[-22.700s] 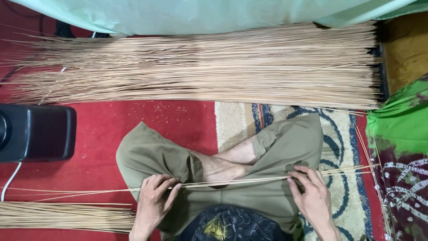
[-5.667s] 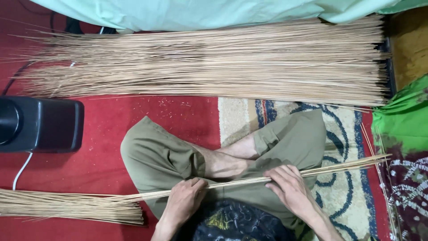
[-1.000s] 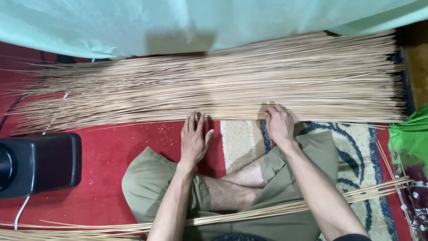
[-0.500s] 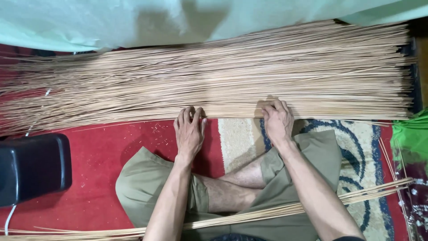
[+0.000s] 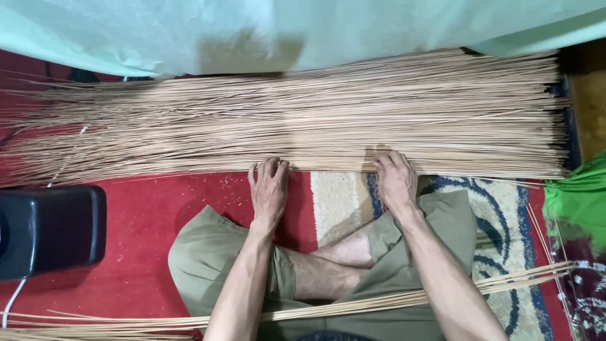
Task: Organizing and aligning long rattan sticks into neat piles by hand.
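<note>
Wide pile of thin tan sticks (image 5: 303,120) lies on red floor rug (image 5: 145,221), directly ahead of crossed legs, long axis left-right. Left hand (image 5: 269,188) and right hand (image 5: 395,180) flat, palms down, fingers slightly spread, fingertips touching pile's near edge; gripping nothing. Both equally near. Small stick bundle (image 5: 379,303) across lap. Black box (image 5: 47,230) left.

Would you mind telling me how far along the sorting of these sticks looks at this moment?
Looks done: a thin bundle of sticks lies across the lap. In hand: the left hand and right hand both rest fingertips on the near edge of the big pile of sticks. Left: nearly everything, since that pile looks far larger than the lap bundle.
</note>
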